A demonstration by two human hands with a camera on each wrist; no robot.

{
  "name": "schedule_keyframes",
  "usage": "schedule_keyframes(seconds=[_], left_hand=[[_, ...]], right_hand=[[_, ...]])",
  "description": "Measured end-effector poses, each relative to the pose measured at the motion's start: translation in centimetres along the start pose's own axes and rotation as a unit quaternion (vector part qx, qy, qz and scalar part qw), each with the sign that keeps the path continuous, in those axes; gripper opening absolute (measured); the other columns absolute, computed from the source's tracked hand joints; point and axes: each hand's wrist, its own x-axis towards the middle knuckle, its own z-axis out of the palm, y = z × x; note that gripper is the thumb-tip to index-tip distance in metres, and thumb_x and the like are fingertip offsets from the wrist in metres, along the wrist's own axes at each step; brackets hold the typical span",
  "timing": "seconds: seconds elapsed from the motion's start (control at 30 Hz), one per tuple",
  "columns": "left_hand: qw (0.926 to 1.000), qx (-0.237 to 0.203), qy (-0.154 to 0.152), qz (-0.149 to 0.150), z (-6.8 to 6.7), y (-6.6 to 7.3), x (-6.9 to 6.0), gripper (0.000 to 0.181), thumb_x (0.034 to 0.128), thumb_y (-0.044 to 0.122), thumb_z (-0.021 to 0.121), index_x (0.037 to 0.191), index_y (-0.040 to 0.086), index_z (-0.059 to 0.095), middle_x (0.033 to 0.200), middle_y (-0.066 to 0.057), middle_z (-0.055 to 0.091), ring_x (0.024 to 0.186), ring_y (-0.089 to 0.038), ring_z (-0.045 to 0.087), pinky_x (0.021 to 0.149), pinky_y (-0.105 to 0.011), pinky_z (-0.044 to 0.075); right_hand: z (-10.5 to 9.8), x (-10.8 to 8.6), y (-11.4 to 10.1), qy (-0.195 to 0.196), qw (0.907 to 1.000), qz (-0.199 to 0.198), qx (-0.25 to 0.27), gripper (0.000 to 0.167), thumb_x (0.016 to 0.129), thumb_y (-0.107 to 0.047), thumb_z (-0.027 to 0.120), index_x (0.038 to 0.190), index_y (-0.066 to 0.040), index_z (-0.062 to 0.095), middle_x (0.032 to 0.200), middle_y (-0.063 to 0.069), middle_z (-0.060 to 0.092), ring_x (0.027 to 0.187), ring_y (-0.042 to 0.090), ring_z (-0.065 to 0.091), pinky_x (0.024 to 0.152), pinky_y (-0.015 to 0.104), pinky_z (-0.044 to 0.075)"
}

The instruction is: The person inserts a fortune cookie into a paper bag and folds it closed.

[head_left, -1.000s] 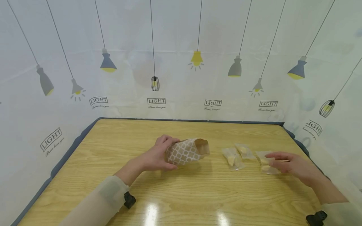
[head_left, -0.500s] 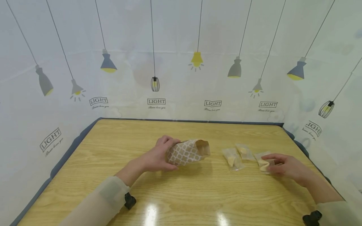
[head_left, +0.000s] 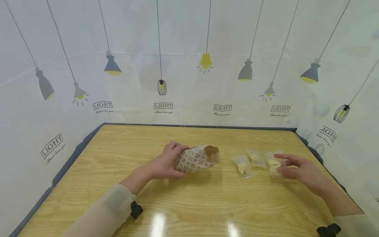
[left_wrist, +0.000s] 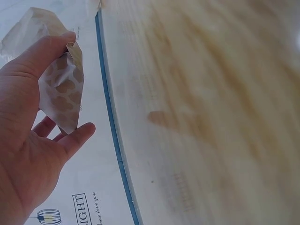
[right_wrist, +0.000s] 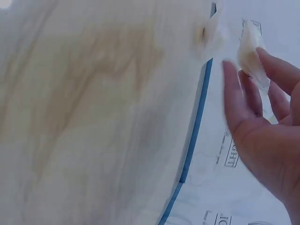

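My left hand point(head_left: 164, 163) grips a brown paper bag point(head_left: 193, 159) with a white lattice pattern, its fingers and thumb on either side. Tipped sideways, the bag has its open mouth facing right. In the left wrist view the left hand point(left_wrist: 35, 108) holds the folded end of the bag point(left_wrist: 63, 93). At the right, my right hand point(head_left: 308, 174) has a clear packet point(head_left: 273, 162) with pale yellow contents between its fingers and thumb. The right wrist view shows this packet point(right_wrist: 251, 56) at the fingertips of the right hand point(right_wrist: 267, 126).
Two more clear packets, a nearer one point(head_left: 244, 166) and a farther one point(head_left: 256, 159), lie on the wooden table point(head_left: 189, 200) between the bag and my right hand. Behind the table hangs a pale backdrop point(head_left: 183, 72) printed with lamps.
My right hand first moved left and closed on the right-hand packet, then shifted away from me with it. The left hand and bag have stayed nearly still.
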Motion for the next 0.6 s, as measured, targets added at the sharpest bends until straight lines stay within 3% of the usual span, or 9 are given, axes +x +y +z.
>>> schedule_keyframes(seconds=[0.13, 0.23, 0.6], left_hand=[[1.0, -0.007, 0.001, -0.001, 0.0, 0.1, 0.0, 0.096, 0.0826, 0.022, 0.098, 0.163, 0.018, 0.045, 0.149, -0.013, 0.041, 0.14, -0.032, 0.038, 0.118, -0.061, 0.045], [0.9999, -0.015, 0.002, -0.002, 0.0, 0.2, 0.0, 0.101, 0.0818, 0.022, 0.098, 0.165, 0.017, 0.041, 0.151, -0.014, 0.04, 0.142, -0.033, 0.037, 0.119, -0.062, 0.044], [0.9998, -0.018, 0.007, -0.008, -0.1, 0.2, -0.1, 0.106, 0.0802, 0.021, 0.099, 0.167, 0.015, 0.038, 0.153, -0.016, 0.037, 0.144, -0.035, 0.035, 0.121, -0.064, 0.043]], right_hand=[[0.8, -0.1, -1.4, -0.008, 0.9981, -0.034, 0.05, 0.065, 0.108, -0.021, 0.072, 0.165, -0.005, 0.047, 0.12, 0.011, 0.06, 0.107, 0.009, 0.077, 0.094, 0.036, 0.066], [1.8, -0.2, -2.6, -0.018, 0.9963, -0.061, 0.058, 0.062, 0.108, -0.019, 0.071, 0.164, -0.006, 0.049, 0.12, 0.01, 0.062, 0.105, 0.013, 0.078, 0.094, 0.038, 0.066], [5.9, 0.2, -8.3, -0.048, 0.9947, -0.086, 0.031, 0.056, 0.108, -0.028, 0.073, 0.161, -0.018, 0.056, 0.126, 0.008, 0.069, 0.103, 0.024, 0.075, 0.085, 0.04, 0.063]])
